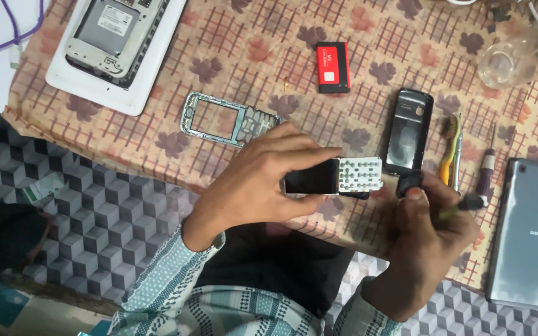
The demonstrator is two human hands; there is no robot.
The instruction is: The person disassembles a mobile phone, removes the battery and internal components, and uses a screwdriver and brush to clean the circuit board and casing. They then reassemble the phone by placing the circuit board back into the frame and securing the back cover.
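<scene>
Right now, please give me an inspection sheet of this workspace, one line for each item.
Surface: table under a leaf-patterned cloth.
Job's things: opened phone, screen and white keypad exposed.
Clutter: phone frame, red battery, black cover, tablet, opened device on white tray, screwdriver, brush, glass.
Hands: left hand holds the phone; right hand grips a small dark tool.
Cables: purple cable, top left.
Surroundings: cube-patterned floor.

Grey tablet (529,233) cut by right edge; glass (512,59) blurred
</scene>
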